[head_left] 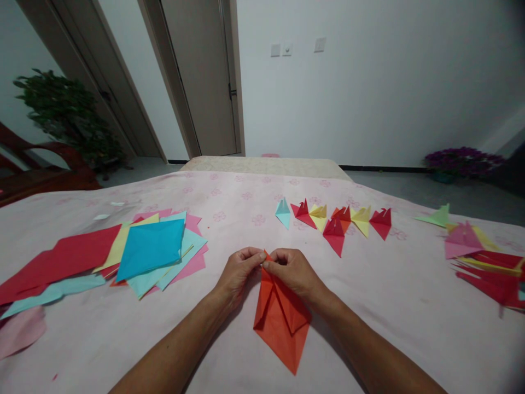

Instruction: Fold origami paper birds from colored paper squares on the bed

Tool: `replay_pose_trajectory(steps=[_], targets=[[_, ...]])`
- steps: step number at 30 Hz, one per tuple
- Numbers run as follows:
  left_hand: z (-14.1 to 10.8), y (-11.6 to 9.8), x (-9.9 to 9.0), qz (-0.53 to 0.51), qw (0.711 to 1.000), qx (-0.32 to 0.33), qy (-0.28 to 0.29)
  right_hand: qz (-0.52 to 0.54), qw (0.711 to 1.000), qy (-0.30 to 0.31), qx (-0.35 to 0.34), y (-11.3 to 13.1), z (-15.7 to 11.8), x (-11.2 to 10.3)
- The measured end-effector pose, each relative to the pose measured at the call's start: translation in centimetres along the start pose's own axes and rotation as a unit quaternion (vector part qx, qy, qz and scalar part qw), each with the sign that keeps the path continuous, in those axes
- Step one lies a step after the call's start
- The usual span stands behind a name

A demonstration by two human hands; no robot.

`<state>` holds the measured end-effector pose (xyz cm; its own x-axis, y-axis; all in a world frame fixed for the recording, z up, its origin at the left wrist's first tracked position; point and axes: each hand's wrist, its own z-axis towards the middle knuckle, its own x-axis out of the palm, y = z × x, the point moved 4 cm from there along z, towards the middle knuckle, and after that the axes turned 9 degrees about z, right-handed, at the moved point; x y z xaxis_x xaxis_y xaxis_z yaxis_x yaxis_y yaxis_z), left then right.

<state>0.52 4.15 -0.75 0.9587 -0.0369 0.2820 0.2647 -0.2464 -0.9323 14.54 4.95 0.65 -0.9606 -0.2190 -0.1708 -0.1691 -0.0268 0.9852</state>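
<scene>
An orange origami paper (283, 323), partly folded into a kite-like shape with creased flaps, lies on the cloth in front of me. Its far tip is pinched by my left hand (243, 270) and my right hand (296, 272), thumbs and fingers meeting there. The wide end points toward me and hangs free of both hands. Fingertips cover the very end of the fold, though a small orange point shows above them. Beyond my right hand stand several folded paper cranes, among them a red one (334, 236), a yellow one (361, 220) and a light blue one (283, 213).
To the left are stacked paper squares, with a blue sheet (151, 246) on top and red sheets (77, 254) beside it. More folded paper cranes (492, 273) pile up at the far right. All rest on a pink flowered tablecloth (229, 219). A wooden chair (53, 164) stands left.
</scene>
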Motion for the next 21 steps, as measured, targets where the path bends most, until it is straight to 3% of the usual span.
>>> replay_pose_trajectory(steps=[7,16,21], targets=[[0.0,-0.2,0.2,0.011,0.999,-0.017,0.033,0.078,0.996,0.033,0.033,-0.4,0.1,0.4],[0.0,-0.3,-0.4,0.064,0.998,0.016,-0.025,0.104,0.992,0.053,0.049,0.2,-0.2,1.0],[0.2,0.0,-0.2,0.063,0.997,0.026,0.03,0.193,0.977,0.039,0.081,0.4,-0.5,1.1]])
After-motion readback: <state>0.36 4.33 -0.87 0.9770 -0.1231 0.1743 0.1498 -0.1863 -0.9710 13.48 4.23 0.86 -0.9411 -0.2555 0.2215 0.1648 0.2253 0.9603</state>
